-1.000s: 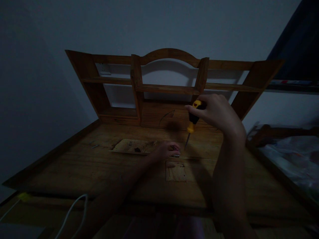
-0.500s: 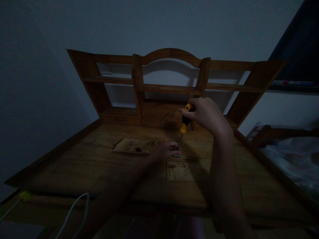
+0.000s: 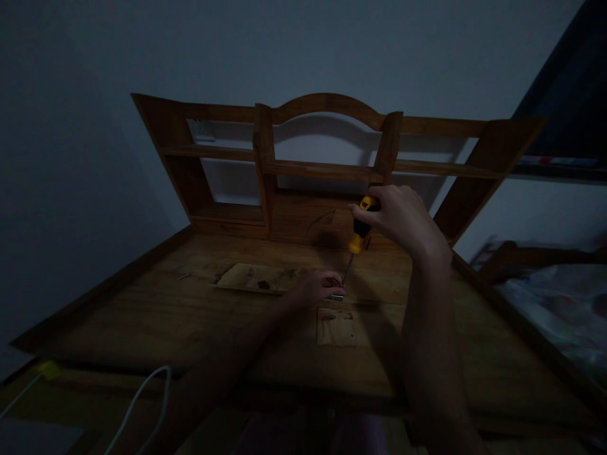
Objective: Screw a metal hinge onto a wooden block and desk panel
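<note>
My right hand (image 3: 396, 212) is closed around the yellow and black handle of a screwdriver (image 3: 358, 237), which leans with its shaft pointing down and to the left. The shaft's tip reaches a small shiny metal piece (image 3: 337, 297) on the wooden desk top. Beside the tip, my left hand (image 3: 320, 285) pinches at this metal piece, with thumb and fingers closed about it; its exact kind is too dark to make out. A long pale wooden strip (image 3: 256, 278) with dark marks lies partly behind the left hand. Just in front is a squarish wooden piece (image 3: 336, 327).
A wooden shelf unit (image 3: 325, 169) rises at the back of the desk (image 3: 190, 316). Small thin metal bits (image 3: 183, 276) lie to the left. A white cable (image 3: 142, 392) loops at the front left edge, near a yellow object (image 3: 49, 370). Plastic-covered things (image 3: 559, 297) are at right.
My right hand and the screwdriver handle have shifted slightly to the right, so the screwdriver leans more. My left hand stays at the metal piece.
</note>
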A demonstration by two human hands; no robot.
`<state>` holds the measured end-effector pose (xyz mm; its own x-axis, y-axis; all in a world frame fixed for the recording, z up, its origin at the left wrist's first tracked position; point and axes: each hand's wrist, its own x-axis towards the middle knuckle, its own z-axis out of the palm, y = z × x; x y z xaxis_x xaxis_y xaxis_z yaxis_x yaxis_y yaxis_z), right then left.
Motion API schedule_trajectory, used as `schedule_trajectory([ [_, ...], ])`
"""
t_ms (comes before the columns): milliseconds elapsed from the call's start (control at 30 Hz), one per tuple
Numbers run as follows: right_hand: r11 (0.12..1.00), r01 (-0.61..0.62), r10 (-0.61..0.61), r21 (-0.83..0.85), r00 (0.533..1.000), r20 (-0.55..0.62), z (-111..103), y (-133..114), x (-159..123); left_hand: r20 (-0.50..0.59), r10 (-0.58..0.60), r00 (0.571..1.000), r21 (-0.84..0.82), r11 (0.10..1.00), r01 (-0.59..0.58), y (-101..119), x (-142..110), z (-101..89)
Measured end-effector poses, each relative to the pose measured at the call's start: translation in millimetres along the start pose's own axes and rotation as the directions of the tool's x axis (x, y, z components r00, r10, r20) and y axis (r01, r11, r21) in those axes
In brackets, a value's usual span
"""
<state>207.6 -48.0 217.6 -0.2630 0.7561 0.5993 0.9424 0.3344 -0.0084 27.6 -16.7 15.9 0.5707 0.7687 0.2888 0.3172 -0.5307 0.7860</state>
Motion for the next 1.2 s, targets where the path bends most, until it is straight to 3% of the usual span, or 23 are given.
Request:
schedule_trajectory([
  [900,0.999,0.044,-0.045,0.023,0.999,0.024,6.0,-1.5,2.6,0.011,0.012,1.0,0.012,1.0,-0.012,-1.6,0.4,0.1],
  [1200,0.982,0.103,-0.113,0.161,0.992,0.058,-0.5,-2.5,0.3,0.024,0.014,1.0,0.008,1.0,-0.014,-6.6,2.0,1.6],
])
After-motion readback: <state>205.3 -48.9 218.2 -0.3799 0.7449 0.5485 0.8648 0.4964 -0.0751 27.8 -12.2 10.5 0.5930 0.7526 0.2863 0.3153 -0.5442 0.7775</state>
